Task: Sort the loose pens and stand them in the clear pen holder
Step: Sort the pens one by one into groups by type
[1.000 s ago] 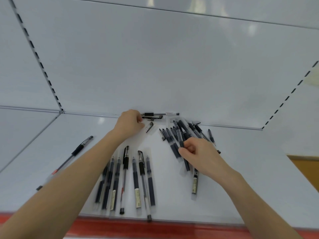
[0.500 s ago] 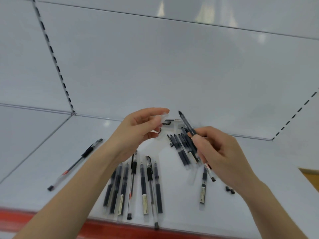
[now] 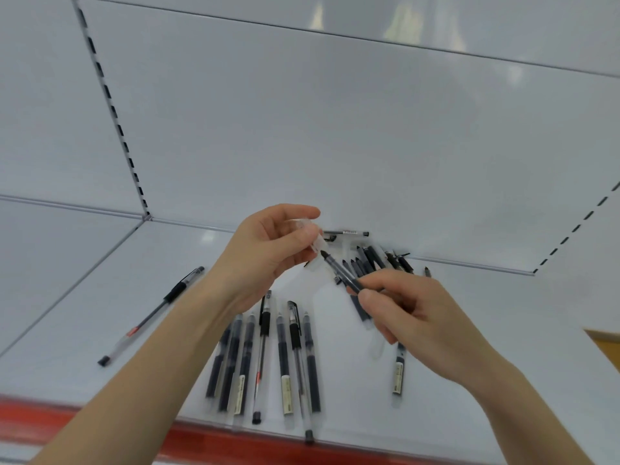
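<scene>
1. Pens (image 3: 282, 357) lie side by side in a rough row at the front edge of the shelf (image 3: 100, 297), just behind its red lip (image 3: 218, 441).
2. One labelled pen (image 3: 398, 370) lies apart to the right of the row. A long pen with a black grip (image 3: 151, 315) lies slanted, well off toward the left edge.
3. The right hand (image 3: 422, 317) pinches a dark pen (image 3: 342, 273) above the shelf, tip aimed at the left hand (image 3: 265, 253).
4. The left hand's fingers pinch a clear cap (image 3: 315, 238). Whether the tip touches it I cannot tell.
5. More pens (image 3: 372, 258) are heaped at the back edge.
</scene>
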Demonstrator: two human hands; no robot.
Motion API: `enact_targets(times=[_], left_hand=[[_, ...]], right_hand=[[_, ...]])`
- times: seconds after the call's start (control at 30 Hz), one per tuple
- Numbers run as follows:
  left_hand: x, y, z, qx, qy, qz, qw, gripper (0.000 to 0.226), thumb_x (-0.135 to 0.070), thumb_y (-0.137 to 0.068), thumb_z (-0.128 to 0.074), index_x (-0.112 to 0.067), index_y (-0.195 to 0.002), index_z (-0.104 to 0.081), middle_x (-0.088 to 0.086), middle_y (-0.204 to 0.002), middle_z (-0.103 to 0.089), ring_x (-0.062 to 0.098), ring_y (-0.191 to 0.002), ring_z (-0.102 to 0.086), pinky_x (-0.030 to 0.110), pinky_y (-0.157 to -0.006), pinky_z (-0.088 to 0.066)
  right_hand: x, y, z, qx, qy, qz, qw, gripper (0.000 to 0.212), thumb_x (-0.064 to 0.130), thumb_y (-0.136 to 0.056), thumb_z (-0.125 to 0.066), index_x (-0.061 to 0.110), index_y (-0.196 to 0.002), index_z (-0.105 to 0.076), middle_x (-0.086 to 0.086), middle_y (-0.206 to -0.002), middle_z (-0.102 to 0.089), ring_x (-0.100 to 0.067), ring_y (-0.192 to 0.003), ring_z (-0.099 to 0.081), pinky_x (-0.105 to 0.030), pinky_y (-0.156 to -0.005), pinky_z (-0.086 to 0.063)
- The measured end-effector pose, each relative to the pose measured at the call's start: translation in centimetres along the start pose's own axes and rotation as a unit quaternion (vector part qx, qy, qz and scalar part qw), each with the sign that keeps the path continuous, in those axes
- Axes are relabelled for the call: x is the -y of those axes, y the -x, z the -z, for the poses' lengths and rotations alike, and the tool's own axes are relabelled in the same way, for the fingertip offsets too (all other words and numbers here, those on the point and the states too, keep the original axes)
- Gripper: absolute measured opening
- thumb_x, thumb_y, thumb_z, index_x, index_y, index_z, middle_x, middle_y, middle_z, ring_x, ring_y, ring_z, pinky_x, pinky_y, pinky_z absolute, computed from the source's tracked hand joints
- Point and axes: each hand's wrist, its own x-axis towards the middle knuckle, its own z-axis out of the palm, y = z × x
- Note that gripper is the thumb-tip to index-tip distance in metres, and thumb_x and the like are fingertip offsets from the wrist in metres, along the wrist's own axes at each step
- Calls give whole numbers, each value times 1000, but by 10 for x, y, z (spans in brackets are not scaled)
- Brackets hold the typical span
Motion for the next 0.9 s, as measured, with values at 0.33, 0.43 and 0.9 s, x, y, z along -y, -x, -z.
enact_targets(times=[0.33,0.43,0.9], left_hand=[[10,2,-19,-45,-8,-46,998,16,-6,-85,-58,-13,-96,-67,-1,-71,-70,9,-72,-65,21,-71,-55],[13,2,-24,-58,-5,-48,997,17,-6,-86,-58,-14,-97,-68,2,-73,-67,8,-72,-64,20,-71,-55],[34,-4,27,-86,-305,46,947,7,-13,-81,-64,-17,-87,-62,3,-67,-69,5,-50,-61,21,-55,-53]], right_hand=[[-5,-3,-16,-89,-38,3,995,21,23,-85,-53,11,-69,-61,6,-40,-44,-3,-37,-37,-10,-42,-30],[-8,-4,-20,-104,-37,6,994,21,21,-86,-53,11,-71,-63,6,-39,-45,-3,-37,-38,-10,-42,-32],[-46,-30,1,-68,174,-66,980,13,21,-88,-57,15,-78,-64,0,-71,-66,-15,-68,-60,-24,-69,-47]])
